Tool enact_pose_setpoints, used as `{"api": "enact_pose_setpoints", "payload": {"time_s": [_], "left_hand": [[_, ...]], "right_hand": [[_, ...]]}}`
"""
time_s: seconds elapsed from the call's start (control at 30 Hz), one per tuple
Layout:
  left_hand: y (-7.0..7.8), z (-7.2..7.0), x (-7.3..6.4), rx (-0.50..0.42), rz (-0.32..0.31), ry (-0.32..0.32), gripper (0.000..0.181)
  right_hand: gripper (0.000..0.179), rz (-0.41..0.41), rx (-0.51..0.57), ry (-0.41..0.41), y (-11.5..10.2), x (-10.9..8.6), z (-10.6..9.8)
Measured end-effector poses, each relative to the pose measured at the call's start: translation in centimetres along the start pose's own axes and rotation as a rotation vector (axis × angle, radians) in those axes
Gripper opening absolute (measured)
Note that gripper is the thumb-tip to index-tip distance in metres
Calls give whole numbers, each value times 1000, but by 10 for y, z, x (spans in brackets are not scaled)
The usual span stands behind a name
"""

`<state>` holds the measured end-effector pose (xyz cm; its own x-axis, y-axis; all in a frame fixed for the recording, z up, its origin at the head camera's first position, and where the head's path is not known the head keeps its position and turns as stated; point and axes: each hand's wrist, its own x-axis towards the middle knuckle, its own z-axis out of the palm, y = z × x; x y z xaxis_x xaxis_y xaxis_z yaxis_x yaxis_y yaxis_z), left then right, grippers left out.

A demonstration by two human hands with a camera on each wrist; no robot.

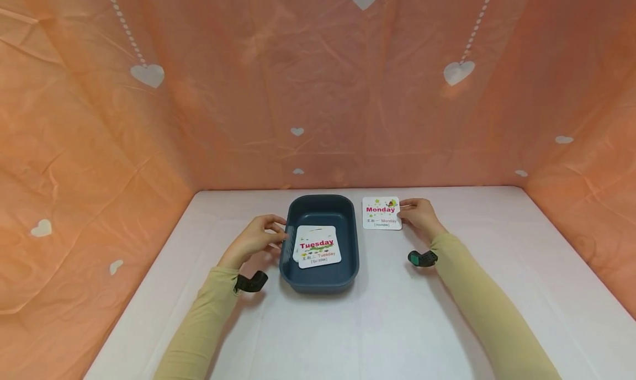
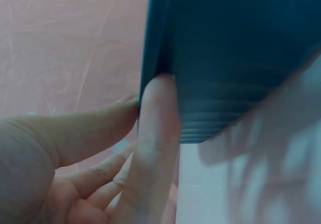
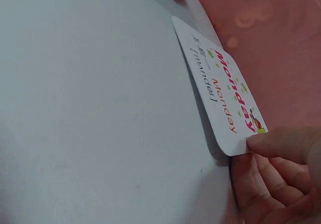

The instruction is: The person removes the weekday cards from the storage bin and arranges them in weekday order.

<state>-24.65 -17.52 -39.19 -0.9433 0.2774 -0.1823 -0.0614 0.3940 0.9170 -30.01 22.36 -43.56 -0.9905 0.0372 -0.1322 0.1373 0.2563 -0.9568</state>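
Observation:
A dark blue plastic bin (image 1: 320,283) stands on the table, holding a small pile of white cards with the Tuesday card (image 1: 318,247) on top. At the bin's left side, my left hand (image 1: 255,237) pinches the rim. The left wrist view shows the thumb (image 2: 95,133) and index finger meeting at the edge of the bin (image 2: 225,48). To the right of the bin, my right hand (image 1: 421,218) pinches the right edge of the Monday card (image 1: 380,214) between thumb and fingers. In the right wrist view this card (image 3: 220,91) is tilted, casting a narrow shadow on the table.
A white cloth covers the table (image 1: 318,336). Orange curtains (image 1: 323,93) with pale hearts hang behind it and on both sides. Black bands with small devices (image 1: 252,281) sit at both wrists, over light yellow-green sleeves (image 1: 203,319).

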Motion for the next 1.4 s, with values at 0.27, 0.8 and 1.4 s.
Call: {"api": "enact_pose_setpoints", "payload": {"time_s": [0.27, 0.8, 1.4], "left_hand": [[2, 1, -1, 2, -7, 7, 40], [0, 1, -3, 30, 4, 7, 39], [0, 0, -1, 12, 1, 2, 40]], "right_hand": [[40, 0, -97, 45, -3, -2, 2], [36, 96, -173, 50, -10, -4, -1], [30, 82, -183, 72, -18, -4, 2]]}}
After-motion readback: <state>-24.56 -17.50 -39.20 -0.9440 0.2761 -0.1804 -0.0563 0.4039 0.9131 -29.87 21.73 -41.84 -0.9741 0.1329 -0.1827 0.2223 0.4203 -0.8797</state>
